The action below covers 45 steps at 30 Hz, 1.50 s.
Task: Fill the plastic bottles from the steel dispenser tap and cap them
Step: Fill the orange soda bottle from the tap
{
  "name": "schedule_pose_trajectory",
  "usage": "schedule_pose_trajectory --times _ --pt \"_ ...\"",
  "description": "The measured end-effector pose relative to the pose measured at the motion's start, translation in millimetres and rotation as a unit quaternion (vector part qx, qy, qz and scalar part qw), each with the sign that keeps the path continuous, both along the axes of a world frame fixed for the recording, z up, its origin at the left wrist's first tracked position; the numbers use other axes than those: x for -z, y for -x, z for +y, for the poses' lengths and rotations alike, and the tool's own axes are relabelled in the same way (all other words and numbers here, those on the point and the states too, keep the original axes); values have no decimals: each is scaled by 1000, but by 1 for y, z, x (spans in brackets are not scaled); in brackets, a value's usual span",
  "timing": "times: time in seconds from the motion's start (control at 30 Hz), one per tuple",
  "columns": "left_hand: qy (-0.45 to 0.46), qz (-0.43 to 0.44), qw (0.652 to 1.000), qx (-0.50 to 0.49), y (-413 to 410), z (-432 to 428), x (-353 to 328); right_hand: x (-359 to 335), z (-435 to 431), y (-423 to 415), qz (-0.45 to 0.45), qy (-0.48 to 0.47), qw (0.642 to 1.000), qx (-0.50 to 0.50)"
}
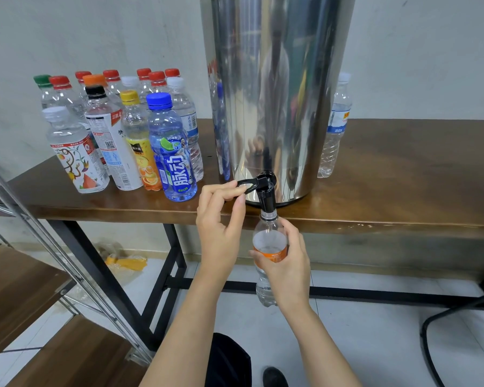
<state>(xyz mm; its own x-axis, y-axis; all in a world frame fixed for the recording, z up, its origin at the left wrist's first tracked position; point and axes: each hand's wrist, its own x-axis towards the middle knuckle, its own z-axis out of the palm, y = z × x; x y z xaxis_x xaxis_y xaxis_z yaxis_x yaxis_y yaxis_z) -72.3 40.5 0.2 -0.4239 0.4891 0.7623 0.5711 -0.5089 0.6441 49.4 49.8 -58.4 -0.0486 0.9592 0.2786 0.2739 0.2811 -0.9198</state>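
The tall polished steel dispenser [277, 93] is cut off at the top of my view and half hides a clear capped bottle [334, 127] behind it. My left hand [221, 219] pinches the black plastic tap lever [246, 186]. My right hand [289, 263] wraps the uncapped clear orange-labelled bottle [269, 241], its mouth at the spout, below the brown wooden table [389, 196] edge. I cannot read its fill level.

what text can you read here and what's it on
"脉动": large white characters on the blue-capped bottle
"3D": top of the same label
"外": white label of the black-capped bottle
"凉白开", probably: blue band on the bottle right of the steel dispenser
Too small or blurred: yellow-capped bottle, orange-labelled bottle at the tap, all fine print
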Motion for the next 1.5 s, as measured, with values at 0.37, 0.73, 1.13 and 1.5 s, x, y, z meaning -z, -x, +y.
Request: schedule_pose_trajectory --times 0.37,0.73,1.13,1.5 --pt "2 -4 1000 3 0 -1 0 -1 0 0 2 3 1000 -2" --pt "5 -1 1000 4 -2 -2 -2 0 -1 -1 11 5 1000 -6" --pt "6 -1 1000 3 -2 -3 -2 0 0 -1 15 6 1000 -11" --pt "6 -1 1000 2 -2 -3 -2 0 0 -2 12 2 1000 -10"
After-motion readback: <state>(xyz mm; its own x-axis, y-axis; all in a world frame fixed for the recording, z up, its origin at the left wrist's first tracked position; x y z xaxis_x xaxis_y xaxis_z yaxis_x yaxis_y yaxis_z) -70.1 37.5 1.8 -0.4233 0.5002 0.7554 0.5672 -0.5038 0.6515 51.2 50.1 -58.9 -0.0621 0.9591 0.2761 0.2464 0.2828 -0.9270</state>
